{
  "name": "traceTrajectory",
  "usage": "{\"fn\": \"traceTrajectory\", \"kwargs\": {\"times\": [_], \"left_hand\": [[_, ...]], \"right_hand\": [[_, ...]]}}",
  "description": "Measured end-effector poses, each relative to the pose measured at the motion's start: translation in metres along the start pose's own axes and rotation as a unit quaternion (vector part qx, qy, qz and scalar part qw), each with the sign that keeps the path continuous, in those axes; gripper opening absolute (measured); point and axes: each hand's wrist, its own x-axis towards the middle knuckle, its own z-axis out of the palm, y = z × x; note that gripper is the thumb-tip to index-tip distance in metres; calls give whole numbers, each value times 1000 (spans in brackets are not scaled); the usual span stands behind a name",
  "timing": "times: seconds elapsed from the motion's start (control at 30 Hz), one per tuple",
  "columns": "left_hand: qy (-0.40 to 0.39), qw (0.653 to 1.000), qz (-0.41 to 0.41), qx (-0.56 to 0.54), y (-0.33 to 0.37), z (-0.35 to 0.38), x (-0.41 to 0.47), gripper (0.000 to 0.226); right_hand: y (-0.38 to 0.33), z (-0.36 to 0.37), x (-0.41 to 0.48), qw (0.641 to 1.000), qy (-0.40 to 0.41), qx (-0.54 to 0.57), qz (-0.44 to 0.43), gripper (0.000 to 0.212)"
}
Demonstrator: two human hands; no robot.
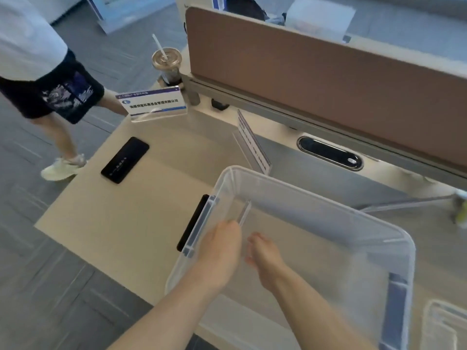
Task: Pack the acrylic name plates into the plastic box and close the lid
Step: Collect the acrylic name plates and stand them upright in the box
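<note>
The box (pixel 316 195) is a translucent, soft-cornered rectangular plastic tub with a rolled rim. It has a black latch (pixel 193 223) on the wall just left of the left hand and a blue-grey latch (pixel 396 309) on the wall to the right of the right hand. It rests on a smooth, matt beige desk (pixel 113 223). Both hands are inside the box. The left hand (pixel 219 251) is palm-down, fingers curled over the near end of a clear acrylic plate (pixel 244 212), which stands upright and edge-on just beyond the knuckles, inside the box. The right hand (pixel 265 258) lies just right of the left, fingers loosely bent toward the plate. Motion blur hides whether it touches or grips anything. A second plate (pixel 254 145), thin and tilted, stands on the desk just beyond the far rim, ahead of both hands. A third plate (pixel 154 103), carrying a white printed card, stands well ahead and to the left. A glossy black phone (pixel 125 160) lies flat ahead-left of the left hand. A lidded cup (pixel 166 63) with a straw stands beyond the third plate, beside a brown fabric divider (pixel 316 79).
</note>
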Motion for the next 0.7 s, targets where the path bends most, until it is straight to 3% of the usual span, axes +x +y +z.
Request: {"fn": "traceTrajectory", "kwargs": {"times": [0.1,0.5,0.7], "left_hand": [[-3,1000,2,17,-1,1,8,28],[-60,997,-45,12,0,-6,20,54],[-68,996,-47,13,1,-8,21,53]], "right_hand": [[8,9,22,1000,-11,12,5,17],[-5,30,25,999,-29,16,16,43],[-3,31,24,998,-40,42,20,57]]}}
